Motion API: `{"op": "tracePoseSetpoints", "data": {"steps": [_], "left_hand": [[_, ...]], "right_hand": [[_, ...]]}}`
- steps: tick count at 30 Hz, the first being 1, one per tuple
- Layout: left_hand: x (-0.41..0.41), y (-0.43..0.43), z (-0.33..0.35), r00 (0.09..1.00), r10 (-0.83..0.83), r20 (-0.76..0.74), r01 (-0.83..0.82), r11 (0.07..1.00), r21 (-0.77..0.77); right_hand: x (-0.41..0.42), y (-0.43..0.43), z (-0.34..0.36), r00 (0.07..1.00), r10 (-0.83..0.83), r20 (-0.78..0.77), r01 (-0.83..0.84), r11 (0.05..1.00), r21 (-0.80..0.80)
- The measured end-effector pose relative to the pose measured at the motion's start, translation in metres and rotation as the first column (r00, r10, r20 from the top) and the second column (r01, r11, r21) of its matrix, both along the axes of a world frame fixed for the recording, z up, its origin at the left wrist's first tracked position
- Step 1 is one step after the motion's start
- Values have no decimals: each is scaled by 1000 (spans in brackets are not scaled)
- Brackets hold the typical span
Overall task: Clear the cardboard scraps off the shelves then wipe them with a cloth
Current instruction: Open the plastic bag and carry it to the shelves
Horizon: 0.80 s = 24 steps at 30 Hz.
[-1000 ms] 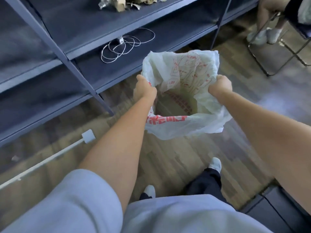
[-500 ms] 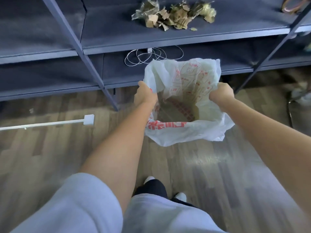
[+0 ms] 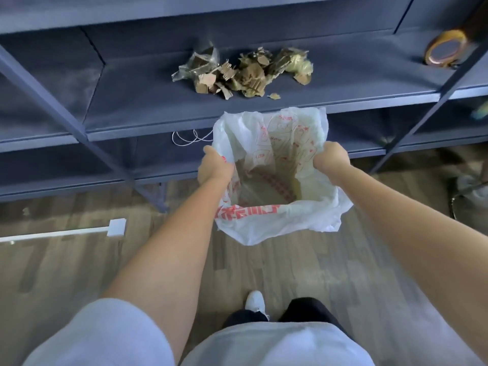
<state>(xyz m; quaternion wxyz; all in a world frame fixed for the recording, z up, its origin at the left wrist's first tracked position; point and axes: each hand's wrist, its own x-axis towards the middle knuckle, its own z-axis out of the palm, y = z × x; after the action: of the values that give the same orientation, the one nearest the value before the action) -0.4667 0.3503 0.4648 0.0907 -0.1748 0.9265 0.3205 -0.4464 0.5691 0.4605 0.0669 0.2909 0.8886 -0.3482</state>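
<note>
Hands (image 3: 274,165) outstretched — fists on bag (image 3: 277,228) rim; mouth wide.

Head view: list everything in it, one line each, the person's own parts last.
shelves: one unit, dark blue, across the top
cardboard scraps: one pile, brown, on the upper shelf
tape roll: one, brownish, upper shelf at right
cord: one coil, white, lower shelf behind the bag
bag: one, white with red print, held open below the shelf edge
rod: one, white, on the floor at left
left hand: grip on bag rim
right hand: grip on bag rim
</note>
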Motion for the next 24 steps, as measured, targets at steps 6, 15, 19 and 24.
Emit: {"op": "tracePoseSetpoints", "data": {"steps": [6,15,19,24], "left_hand": [[-46,43,1,998,61,34,-60,998,-19],[-82,88,2,970,242,26,-242,970,-10],[-89,93,6,949,314,27,-315,949,2],[-107,86,12,950,313,20,-312,950,-19]], "right_hand": [[-61,44,-5,998,61,19,-60,998,-35],[-128,89,9,959,276,61,-274,961,-39],[-152,89,13,934,349,79,-348,937,-34],[-171,83,8,923,378,74,-377,926,-39]]}}
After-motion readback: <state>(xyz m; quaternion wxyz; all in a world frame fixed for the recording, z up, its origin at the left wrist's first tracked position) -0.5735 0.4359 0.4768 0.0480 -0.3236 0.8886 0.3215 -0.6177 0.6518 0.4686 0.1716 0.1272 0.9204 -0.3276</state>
